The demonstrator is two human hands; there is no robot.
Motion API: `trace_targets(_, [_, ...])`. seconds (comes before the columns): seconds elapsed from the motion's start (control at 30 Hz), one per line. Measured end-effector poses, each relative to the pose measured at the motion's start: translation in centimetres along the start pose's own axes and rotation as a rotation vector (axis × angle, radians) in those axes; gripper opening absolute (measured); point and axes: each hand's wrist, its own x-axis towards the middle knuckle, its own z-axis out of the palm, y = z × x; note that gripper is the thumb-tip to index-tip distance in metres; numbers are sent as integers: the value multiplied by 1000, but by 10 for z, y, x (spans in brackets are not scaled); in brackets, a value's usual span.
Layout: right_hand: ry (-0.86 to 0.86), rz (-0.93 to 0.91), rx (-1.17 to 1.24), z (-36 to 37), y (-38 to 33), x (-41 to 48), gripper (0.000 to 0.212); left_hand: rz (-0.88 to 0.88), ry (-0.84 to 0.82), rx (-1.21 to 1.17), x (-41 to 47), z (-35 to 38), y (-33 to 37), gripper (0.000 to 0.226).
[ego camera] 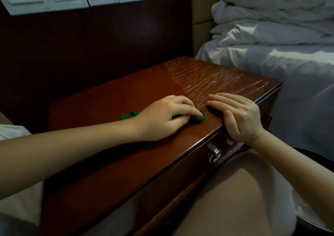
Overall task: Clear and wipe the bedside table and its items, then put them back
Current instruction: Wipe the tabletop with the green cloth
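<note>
Left hand point(162, 117) holds the green cloth point(128, 116) against the desk point(126, 91) near its middle, fingers point(189, 109) curled over it, evidently for wiping. Right hand point(240, 114) lies flat at the front edge, fingers released, apparently steadying.

Worktop point(126, 91): dark red-brown wood, glossy varnish, far right corner heavily scratched. Drawer pull point(215, 155): shiny metal ring. Green cloth point(130, 115): matt. Bedding point(271, 37): white, crumpled fabric.

The glossy reddish-brown wooden surface point(112, 95), scratched pale at its far right corner, bears a small green object point(129, 116).
</note>
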Motion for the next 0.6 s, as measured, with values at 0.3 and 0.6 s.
trace_targets(0.3, [-5,1,-10,1,-1,0,58,-288,149,116,51,-13,-84,30])
trace_targets(0.6, [7,-2,-11,0,-2,0,58,-542,234,236,92,-14,-117,36])
